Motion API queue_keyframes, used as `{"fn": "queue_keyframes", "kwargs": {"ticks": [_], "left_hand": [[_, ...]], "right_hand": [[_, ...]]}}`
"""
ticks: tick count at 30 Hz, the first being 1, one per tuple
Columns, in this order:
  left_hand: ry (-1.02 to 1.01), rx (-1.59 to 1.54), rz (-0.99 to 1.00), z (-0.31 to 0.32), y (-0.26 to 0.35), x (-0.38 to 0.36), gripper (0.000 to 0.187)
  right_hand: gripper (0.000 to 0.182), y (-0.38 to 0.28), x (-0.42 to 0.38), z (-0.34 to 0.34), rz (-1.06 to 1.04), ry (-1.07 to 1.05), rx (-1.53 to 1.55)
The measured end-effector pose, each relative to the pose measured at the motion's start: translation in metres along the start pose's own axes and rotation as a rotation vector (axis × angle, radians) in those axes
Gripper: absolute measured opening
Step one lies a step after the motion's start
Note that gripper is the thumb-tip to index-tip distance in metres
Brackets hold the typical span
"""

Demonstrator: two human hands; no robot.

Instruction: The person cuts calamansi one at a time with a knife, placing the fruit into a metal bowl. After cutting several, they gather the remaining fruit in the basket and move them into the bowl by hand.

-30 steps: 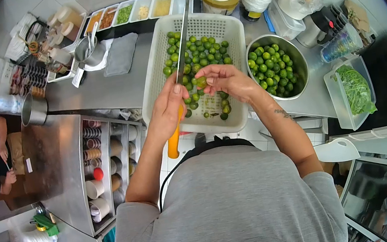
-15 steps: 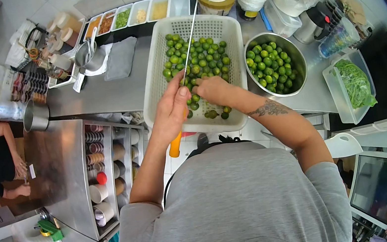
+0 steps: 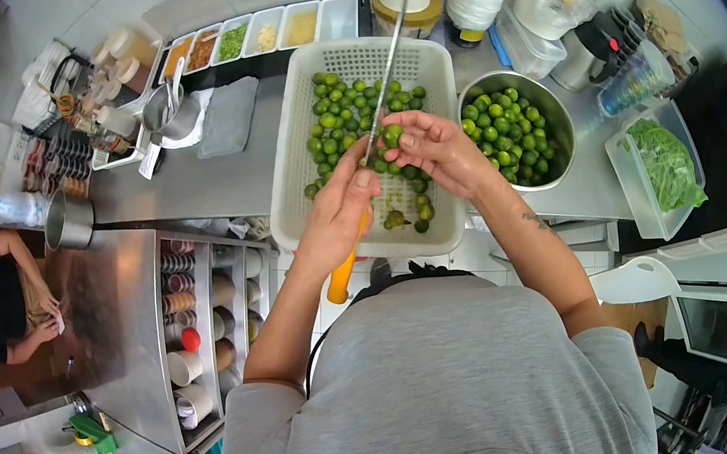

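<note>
My left hand [image 3: 337, 207] is wrapped round a long knife [image 3: 391, 68], its orange handle pointing back towards me and its blade slanting away over the basket. In my right hand [image 3: 445, 156], a green lime [image 3: 391, 134] is pinched between the fingers, right beside the blade near the handle end. Both hands are over a white perforated basket [image 3: 289, 158] with many small limes [image 3: 338, 116] spread inside, a few nearer its front side. Just right of the basket stands a round steel bowl [image 3: 568, 138] heaped with limes [image 3: 508, 125].
White trays of chopped ingredients [image 3: 264, 33] line the back. Left are a small steel pot [image 3: 168, 115], a grey cloth [image 3: 230, 117] and bottles [image 3: 117, 118]. A tub of leafy greens [image 3: 662, 163] sits right. Another person [image 3: 2, 295] stands at far left; a leg shows at lower right.
My right hand has come up out of the limes and now holds one at the knife. The blade leans further right. At far left the other person's hands have shifted; a leg has appeared at lower right.
</note>
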State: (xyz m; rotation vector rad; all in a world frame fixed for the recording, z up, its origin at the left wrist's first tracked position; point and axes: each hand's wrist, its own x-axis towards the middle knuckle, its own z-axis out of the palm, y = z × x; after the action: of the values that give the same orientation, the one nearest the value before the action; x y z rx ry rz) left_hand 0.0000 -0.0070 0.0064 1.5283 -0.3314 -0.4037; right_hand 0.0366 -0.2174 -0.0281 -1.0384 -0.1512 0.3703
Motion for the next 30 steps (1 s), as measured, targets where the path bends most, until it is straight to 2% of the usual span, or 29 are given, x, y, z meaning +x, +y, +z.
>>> {"fn": "queue_keyframes", "kwargs": {"ticks": [3, 6, 11, 14, 18, 23, 27, 30], "left_hand": [[-0.046, -0.011, -0.013, 0.01, 0.001, 0.007, 0.056], [-0.083, 0.077, -0.071, 0.012, -0.006, 0.012, 0.064], [-0.064, 0.101, -0.151, 0.004, -0.002, 0.012, 0.056], [-0.068, 0.243, -0.05, 0.01, -0.004, 0.009, 0.054], [-0.143, 0.591, 0.183, 0.019, -0.007, 0.008, 0.053], [-0.071, 0.601, 0.142, 0.034, -0.001, 0.003, 0.056], [-0.02, 0.675, 0.172, 0.041, 0.002, 0.007, 0.057], [-0.024, 0.639, 0.095, 0.045, 0.003, 0.017, 0.052]], "right_hand": [[0.036, 0.004, -0.005, 0.003, -0.033, 0.055, -0.06], [0.033, 0.004, -0.011, 0.0, -0.05, 0.052, -0.084], [0.034, -0.007, -0.026, 0.001, -0.093, 0.037, -0.062], [0.033, -0.011, -0.026, 0.0, -0.104, 0.165, -0.041], [0.031, -0.006, -0.025, -0.012, -0.161, 0.261, -0.083], [0.031, -0.007, -0.026, -0.004, -0.207, 0.38, -0.129], [0.029, -0.003, -0.028, 0.001, -0.229, 0.383, -0.262], [0.028, 0.002, -0.031, 0.01, -0.242, 0.383, -0.319]]}}
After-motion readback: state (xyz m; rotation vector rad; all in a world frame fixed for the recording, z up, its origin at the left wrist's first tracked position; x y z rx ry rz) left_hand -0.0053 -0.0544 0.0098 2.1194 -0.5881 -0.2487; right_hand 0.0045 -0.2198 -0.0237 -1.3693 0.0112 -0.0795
